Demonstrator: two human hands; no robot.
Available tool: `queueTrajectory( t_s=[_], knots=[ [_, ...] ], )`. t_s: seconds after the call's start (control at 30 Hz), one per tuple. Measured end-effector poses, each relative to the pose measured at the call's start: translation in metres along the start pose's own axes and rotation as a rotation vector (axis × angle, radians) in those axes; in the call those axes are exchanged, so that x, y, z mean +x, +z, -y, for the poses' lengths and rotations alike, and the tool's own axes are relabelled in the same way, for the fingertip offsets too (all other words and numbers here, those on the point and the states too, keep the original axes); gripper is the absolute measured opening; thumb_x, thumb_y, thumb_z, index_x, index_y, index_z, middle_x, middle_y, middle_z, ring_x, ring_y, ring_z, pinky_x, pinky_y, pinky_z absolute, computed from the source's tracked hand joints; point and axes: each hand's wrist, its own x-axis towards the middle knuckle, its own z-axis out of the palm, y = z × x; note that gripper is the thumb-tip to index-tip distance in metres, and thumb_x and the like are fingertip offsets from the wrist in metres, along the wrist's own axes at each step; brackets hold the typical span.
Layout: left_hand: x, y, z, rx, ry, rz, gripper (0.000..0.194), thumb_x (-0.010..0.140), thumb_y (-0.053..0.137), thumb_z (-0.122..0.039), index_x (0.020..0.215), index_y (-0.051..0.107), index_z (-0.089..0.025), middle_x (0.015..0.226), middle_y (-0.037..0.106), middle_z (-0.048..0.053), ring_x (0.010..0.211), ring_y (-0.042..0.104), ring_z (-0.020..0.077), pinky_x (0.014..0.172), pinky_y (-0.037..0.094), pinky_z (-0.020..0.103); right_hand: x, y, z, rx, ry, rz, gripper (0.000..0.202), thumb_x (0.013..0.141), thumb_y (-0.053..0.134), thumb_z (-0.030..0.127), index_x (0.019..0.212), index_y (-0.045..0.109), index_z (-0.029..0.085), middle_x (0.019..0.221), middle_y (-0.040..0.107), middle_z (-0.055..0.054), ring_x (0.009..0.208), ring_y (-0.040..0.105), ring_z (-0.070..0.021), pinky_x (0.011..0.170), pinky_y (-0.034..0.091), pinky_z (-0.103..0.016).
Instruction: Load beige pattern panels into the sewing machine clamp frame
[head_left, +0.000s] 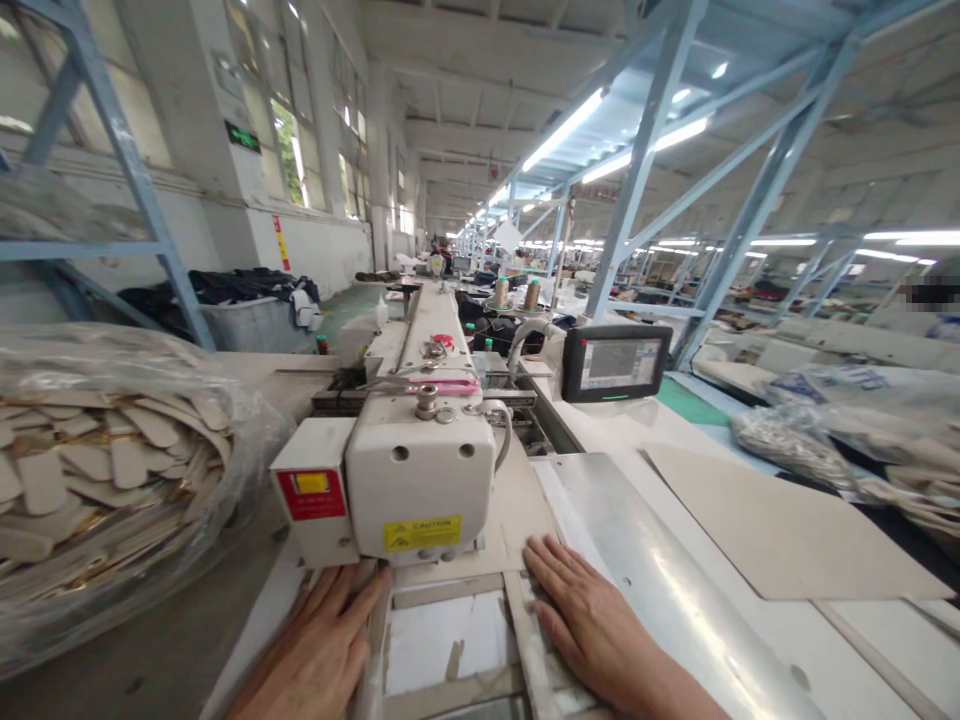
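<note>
My left hand (319, 648) lies flat, fingers together, on the left bar of a flat frame template (450, 590) under the head of a white industrial sewing machine (420, 470). My right hand (592, 625) rests palm down on the template's right side, fingers spread a little and pointing toward the machine. Neither hand grips anything. The machine head carries a yellow caution label (422, 533) and a red switch box (312, 493). The needle area is hidden behind the head.
A clear plastic bag of beige cut pieces (105, 470) bulges at the left. A shiny metal plate (660, 570) and a grey board (780, 530) lie at the right. A control screen (615, 362) stands behind. More bagged material (825, 440) sits far right. Blue steel racking stands overhead.
</note>
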Motion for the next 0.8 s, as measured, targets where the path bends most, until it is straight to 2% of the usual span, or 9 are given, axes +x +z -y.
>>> queueTrajectory(
  t_s=[0.13, 0.3, 0.37, 0.47, 0.6, 0.8],
  knots=[
    [-0.001, 0.004, -0.003, 0.076, -0.053, -0.053, 0.071, 0.088, 0.052, -0.019, 0.156, 0.033, -0.03, 0.151, 0.05, 0.011, 0.136, 0.05, 0.0313, 0.106, 0.053, 0.044, 0.005, -0.002, -0.004, 0.017, -0.04, -0.017, 0.06, 0.105, 0.033, 0.043, 0.157, 0.031, 0.013, 0.162, 0.025, -0.008, 0.151, 0.02, -0.0273, 0.126, 0.023, -0.049],
    [-0.003, -0.004, -0.009, 0.119, -0.049, 0.025, 0.074, 0.09, 0.048, -0.015, 0.158, 0.026, -0.03, 0.158, 0.041, 0.013, 0.143, 0.043, 0.0329, 0.108, 0.052, 0.046, -0.003, -0.002, -0.002, -0.02, -0.035, -0.068, 0.056, 0.105, 0.034, 0.039, 0.153, 0.04, 0.011, 0.159, 0.034, -0.011, 0.148, 0.03, -0.0287, 0.122, 0.031, -0.051],
    [-0.002, -0.008, -0.01, 0.129, -0.043, 0.022, 0.074, 0.09, 0.048, -0.015, 0.159, 0.025, -0.029, 0.158, 0.041, 0.015, 0.142, 0.044, 0.0337, 0.106, 0.054, 0.046, -0.006, 0.002, -0.001, -0.067, -0.031, -0.094, 0.054, 0.104, 0.034, 0.037, 0.15, 0.045, 0.009, 0.156, 0.038, -0.013, 0.145, 0.036, -0.0298, 0.12, 0.036, -0.051],
    [0.001, -0.011, -0.01, 0.154, -0.03, -0.01, 0.073, 0.09, 0.047, -0.016, 0.159, 0.025, -0.028, 0.153, 0.048, 0.016, 0.137, 0.05, 0.0336, 0.101, 0.057, 0.046, -0.008, 0.01, 0.004, -0.173, -0.022, -0.143, 0.053, 0.104, 0.036, 0.033, 0.147, 0.047, 0.005, 0.153, 0.04, -0.016, 0.142, 0.04, -0.0325, 0.116, 0.041, -0.05],
    [0.001, -0.009, -0.007, 0.221, 0.001, -0.054, 0.072, 0.09, 0.045, -0.019, 0.158, 0.027, -0.033, 0.142, 0.06, 0.012, 0.125, 0.061, 0.0327, 0.095, 0.06, 0.049, -0.005, 0.019, 0.015, -0.29, 0.039, -0.137, 0.056, 0.104, 0.038, 0.035, 0.148, 0.044, 0.001, 0.153, 0.035, -0.02, 0.14, 0.038, -0.0371, 0.112, 0.045, -0.05],
    [-0.003, -0.01, -0.009, 0.258, 0.002, -0.156, 0.071, 0.094, 0.042, -0.025, 0.161, 0.017, -0.026, 0.134, 0.066, 0.013, 0.118, 0.067, 0.0298, 0.09, 0.062, 0.044, -0.002, 0.02, 0.015, -0.307, 0.096, -0.13, 0.057, 0.105, 0.033, 0.04, 0.148, 0.045, 0.005, 0.153, 0.038, -0.016, 0.14, 0.04, -0.035, 0.114, 0.041, -0.057]
  ],
)
